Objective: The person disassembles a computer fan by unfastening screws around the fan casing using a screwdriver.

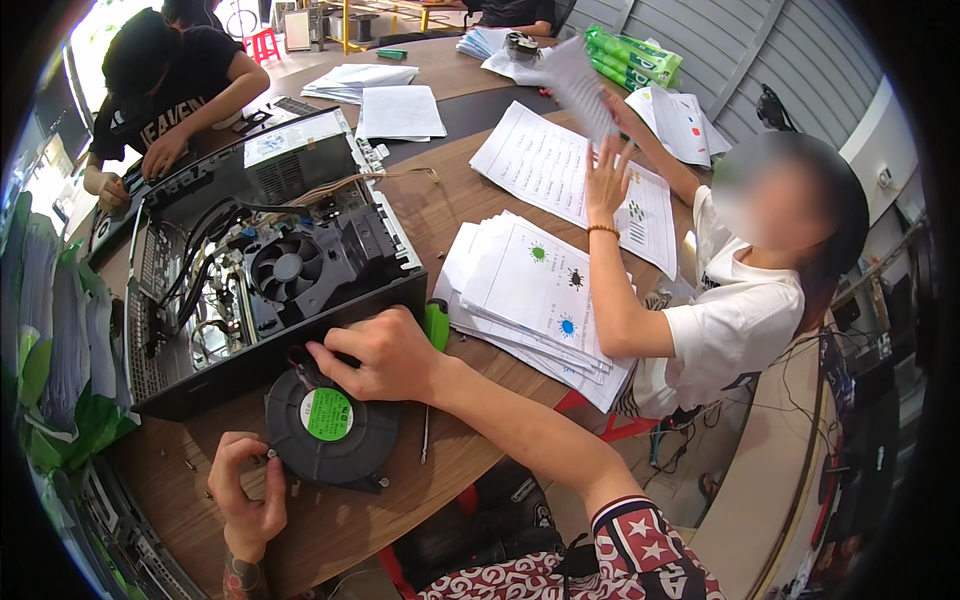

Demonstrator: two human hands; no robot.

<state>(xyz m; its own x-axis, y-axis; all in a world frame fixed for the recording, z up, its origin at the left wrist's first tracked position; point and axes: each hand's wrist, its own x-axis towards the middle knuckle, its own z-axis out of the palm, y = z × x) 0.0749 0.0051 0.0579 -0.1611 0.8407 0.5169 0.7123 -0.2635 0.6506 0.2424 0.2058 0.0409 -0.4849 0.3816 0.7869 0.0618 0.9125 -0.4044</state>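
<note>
A round black blower fan (370, 443) with a green label lies on the wooden table, in front of an open computer case (270, 345). At the fan's left edge my left hand (245, 500) is closed, thumb and forefinger pinching a small silver screw (272, 454) at the mounting lug. My right hand (385, 352) bends over the fan's far side, fingertips closed on its short dark cable (298, 355). Inside the case sit a black cooling fan (285, 268) in a shroud and several black cables. A thin screwdriver shaft (425, 435) lies right of the blower fan.
Beside the case's right corner is a green tool (437, 325). Stacked papers (530, 290) spread to the right, where a seated person (740, 290) handles sheets. Another person (180, 90) works at the far left. Green-covered bundles (75, 370) line the left edge; loose screws (190, 465) lie nearby.
</note>
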